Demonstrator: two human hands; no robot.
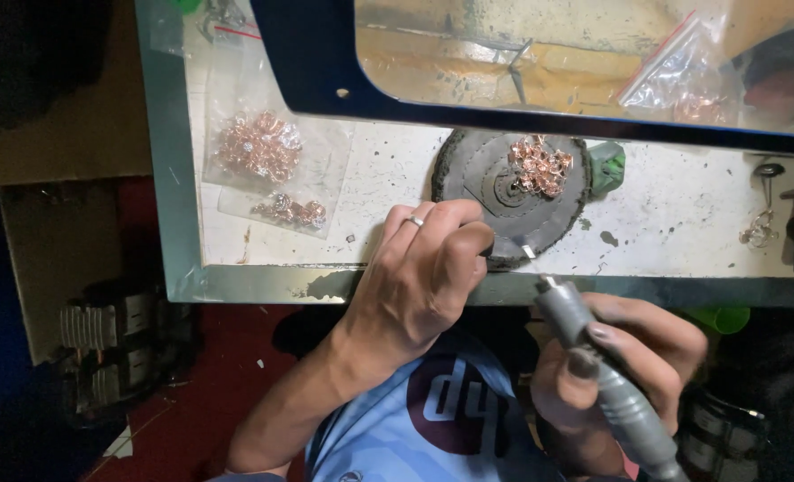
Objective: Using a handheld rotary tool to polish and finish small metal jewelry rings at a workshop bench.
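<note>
At the lower right of the frame the right hand (624, 361) is wrapped around a grey rotary tool (606, 384), held like a thick pen; its long axis runs from the bottom right corner up and left, and its thin tip (531, 253) ends right at the fingertips of the other hand. The left hand (419, 277), in the middle of the frame with a ring on one finger, is curled shut in a pinch on something small at the near edge of a round dark pad (490, 174); the piece itself is too small and too hidden to make out. So the work sits just up and left of the tool, and the left hand is the nearer one, already on it

On the pad's far side lies a heap of copper-coloured trinkets (540, 165), with a green lump (607, 167) just beside the pad. The pad rests on a stained white bench top (682, 214) with a metal rim. Toward the upper left lie clear bags of copper pieces (261, 147). Across the top hangs a blue-framed clear shield (325, 62)
</note>
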